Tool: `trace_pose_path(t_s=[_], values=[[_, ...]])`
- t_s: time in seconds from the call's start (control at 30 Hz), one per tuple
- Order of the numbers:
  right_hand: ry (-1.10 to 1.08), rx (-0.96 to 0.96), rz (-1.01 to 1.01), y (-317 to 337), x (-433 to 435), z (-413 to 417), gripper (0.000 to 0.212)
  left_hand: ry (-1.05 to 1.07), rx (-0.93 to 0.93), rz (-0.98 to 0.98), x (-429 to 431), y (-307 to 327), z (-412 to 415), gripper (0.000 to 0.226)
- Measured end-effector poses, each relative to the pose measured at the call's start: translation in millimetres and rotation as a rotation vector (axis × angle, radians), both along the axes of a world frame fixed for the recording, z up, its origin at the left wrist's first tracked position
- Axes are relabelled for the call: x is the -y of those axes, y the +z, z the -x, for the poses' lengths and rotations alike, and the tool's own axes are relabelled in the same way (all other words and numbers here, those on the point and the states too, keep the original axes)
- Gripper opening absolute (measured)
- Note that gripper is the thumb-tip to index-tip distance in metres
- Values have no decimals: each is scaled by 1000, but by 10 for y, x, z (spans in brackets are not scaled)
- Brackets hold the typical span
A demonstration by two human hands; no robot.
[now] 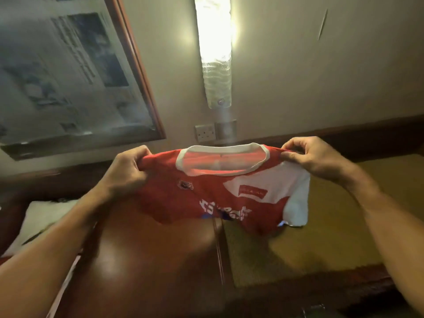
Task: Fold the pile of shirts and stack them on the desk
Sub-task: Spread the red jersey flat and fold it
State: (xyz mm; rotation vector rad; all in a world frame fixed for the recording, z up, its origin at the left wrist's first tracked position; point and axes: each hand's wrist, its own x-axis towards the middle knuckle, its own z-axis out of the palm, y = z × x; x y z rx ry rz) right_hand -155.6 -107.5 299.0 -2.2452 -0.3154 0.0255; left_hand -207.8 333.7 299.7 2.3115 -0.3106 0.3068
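Above the glossy brown surface [149, 260], a red-and-white shirt [206, 196] hangs in the air. It is held up by its two shoulders, with the white collar [220, 160] uppermost and the printed front toward the camera. The left grip [128, 171] is clamped on the red shoulder, fingers curled round a bunch of cloth. The right grip [314, 159] pinches the other shoulder between thumb and fingertips.

The cloth looks thin, light and limp, and it sags between the two holds. Its lower part seems doubled up, though the hem is too blurred to be sure. Fabric like this will likely slip and crease easily, so the shoulder seams are the sound places to hold. It wants laying flat before each fold.

A tan inlaid pad [298, 249] covers the right side of the surface, and something white [43, 216] lies at the far left. Behind, the wall carries a lit lamp [215, 53], a socket [205, 133] and a framed picture [68, 72].
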Motion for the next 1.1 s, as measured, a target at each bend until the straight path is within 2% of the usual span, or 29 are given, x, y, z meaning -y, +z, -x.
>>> trace_pose_path(t_s=[0.07, 0.13, 0.23, 0.3, 0.37, 0.47, 0.53, 0.6, 0.67, 0.73, 0.83, 0.9, 1.03, 1.1], values=[[-44, 126, 136, 47, -117, -4, 7, 24, 20, -122, -277, 63, 152, 20], [-63, 220, 162, 134, -293, 23, 9, 22, -55, 26, -499, 146, 369, 23], [74, 253, 183, 330, -602, 95, 7, 68, -109, 215, -805, 328, 662, 33], [193, 260, 274, 490, -818, 180, 6, 170, -41, 176, -1114, 431, 823, 32], [211, 294, 334, 618, -1044, 271, 5, 287, 86, 1, -1504, 514, 967, 32], [106, 389, 224, 740, -1395, 449, 12, 341, 196, -239, -1955, 639, 1245, 16], [34, 412, 78, 800, -1654, 629, 11, 354, 215, -249, -2201, 730, 1448, 8], [-6, 413, 12, 830, -1898, 838, 13, 407, 197, -195, -2493, 791, 1649, 16], [2, 400, 26, 859, -2090, 1100, 15, 457, 193, -139, -2790, 813, 1848, 33], [14, 385, 31, 907, -2238, 1408, 13, 483, 204, -100, -2975, 835, 2090, 38], [-15, 332, -65, 930, -2402, 1847, 3, 450, 198, -103, -3124, 847, 2458, 13], [-23, 280, -141, 914, -2594, 2139, 4, 476, 197, -108, -3164, 821, 2630, 11], [-11, 80, -312, 833, -3222, 2614, 16, 509, 65, 92, -2841, 639, 2794, 20], [-23, -39, -343, 718, -3594, 2784, 14, 440, -135, 353, -2499, 502, 2862, 14]])
